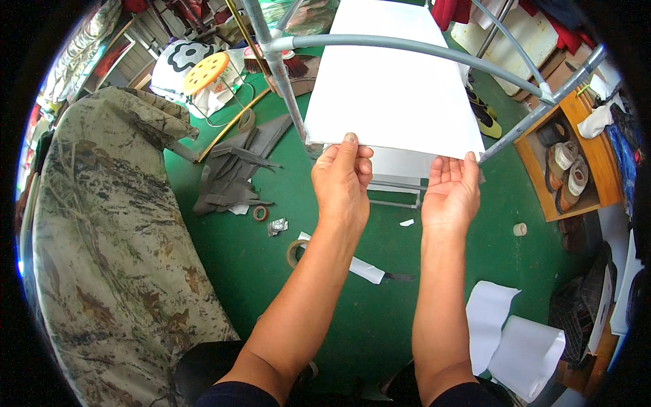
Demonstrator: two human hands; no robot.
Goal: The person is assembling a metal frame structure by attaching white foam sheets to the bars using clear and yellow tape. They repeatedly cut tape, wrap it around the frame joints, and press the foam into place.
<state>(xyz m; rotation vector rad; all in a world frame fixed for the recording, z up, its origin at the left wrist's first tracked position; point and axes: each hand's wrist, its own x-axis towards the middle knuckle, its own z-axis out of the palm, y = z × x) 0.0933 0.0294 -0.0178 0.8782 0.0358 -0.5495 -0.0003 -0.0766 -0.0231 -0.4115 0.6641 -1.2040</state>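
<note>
Where the sheet [390,88] lies: straight beyond the hands, white, its long axis running near to far, its near edge at the fingertips.
Left hand [344,180]: mostly closed, pinching the near edge left of its middle, thumb on top, fingers curled.
Right hand [451,197]: palm up, half closed, at the near right corner; how firmly it grips cannot be told.
Nearer hand: neither; both are at the edge.
Across the sheet: a grey rail [407,45] passes over it, joining left post [281,81] and right post [522,129].
Floor: tape roll [293,254] beside the left forearm, grey cloth [234,166] farther left, white pieces [529,356] near right.
Right side: shoe rack [602,159].
</note>
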